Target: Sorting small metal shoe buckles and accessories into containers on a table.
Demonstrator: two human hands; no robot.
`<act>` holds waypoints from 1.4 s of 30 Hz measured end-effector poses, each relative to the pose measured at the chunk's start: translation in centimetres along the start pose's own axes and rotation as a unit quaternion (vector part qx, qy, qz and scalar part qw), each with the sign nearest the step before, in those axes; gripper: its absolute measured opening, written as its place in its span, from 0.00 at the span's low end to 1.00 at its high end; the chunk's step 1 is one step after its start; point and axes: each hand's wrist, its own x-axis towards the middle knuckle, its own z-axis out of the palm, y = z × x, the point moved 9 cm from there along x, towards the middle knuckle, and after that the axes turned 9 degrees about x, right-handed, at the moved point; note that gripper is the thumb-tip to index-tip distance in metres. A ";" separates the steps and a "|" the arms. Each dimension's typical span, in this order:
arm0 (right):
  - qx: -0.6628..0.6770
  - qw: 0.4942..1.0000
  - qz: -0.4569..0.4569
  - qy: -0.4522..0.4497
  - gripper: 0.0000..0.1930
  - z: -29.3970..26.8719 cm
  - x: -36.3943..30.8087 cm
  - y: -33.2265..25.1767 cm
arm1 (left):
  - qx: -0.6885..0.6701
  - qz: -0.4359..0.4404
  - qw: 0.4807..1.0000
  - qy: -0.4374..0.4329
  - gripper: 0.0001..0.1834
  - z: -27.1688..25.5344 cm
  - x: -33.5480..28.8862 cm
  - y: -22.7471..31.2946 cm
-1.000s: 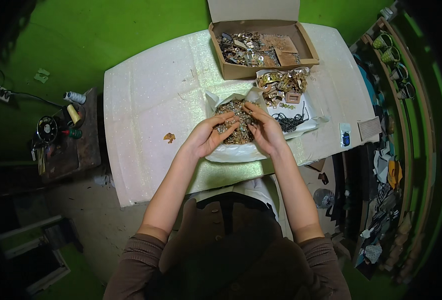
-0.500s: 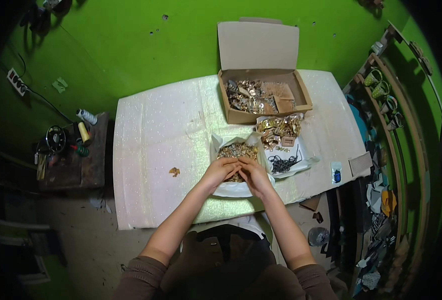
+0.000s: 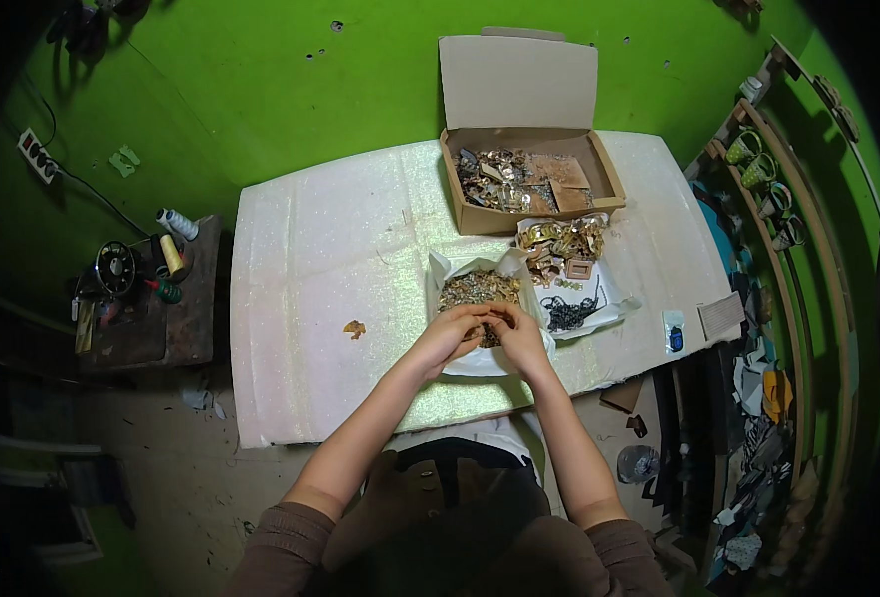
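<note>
Both of my hands are over a white-lined tray (image 3: 510, 262) of small gold and silver-coloured metal pieces (image 3: 478, 286), at its near side. My left hand (image 3: 446, 339) has its fingers bent inward. My right hand (image 3: 521, 342) curls toward it, and the fingertips of both come together. Whatever they pinch, if anything, is too small or hidden to make out. Just right of this tray, a second white-lined tray (image 3: 614, 313) holds larger gold-coloured pieces (image 3: 562, 242) and a tangle of dark chain (image 3: 570, 313).
An open cardboard box (image 3: 499, 221) of metal pieces stands behind the trays. A brown scrap (image 3: 355, 328) lies on the table (image 3: 310, 269) to the left. At the right are a small blue item (image 3: 676, 333) and a cardboard piece (image 3: 721, 317). Thread spools (image 3: 177, 225) stand on a side table.
My fingers have drawn closer together over the tray, and the right hand's fingers are more bent. The whole view has shifted slightly; the trays and box look unmoved on the table.
</note>
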 end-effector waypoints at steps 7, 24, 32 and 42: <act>-0.052 0.998 -0.012 0.045 0.15 0.0 -2.2 0.5 | -0.011 -0.004 1.000 0.003 0.17 0.1 -1.3 -0.5; -0.349 0.928 -0.121 0.043 0.10 -0.9 -0.9 -6.0 | 0.353 0.208 0.906 0.108 0.18 0.1 0.5 4.0; -0.472 0.838 -0.266 0.063 0.08 -3.1 4.6 -9.7 | 0.533 0.302 0.765 0.199 0.12 3.0 0.1 4.8; -0.531 0.770 -0.344 -0.083 0.04 -2.6 9.4 -7.9 | 0.622 0.169 0.691 0.326 0.20 8.0 0.7 4.6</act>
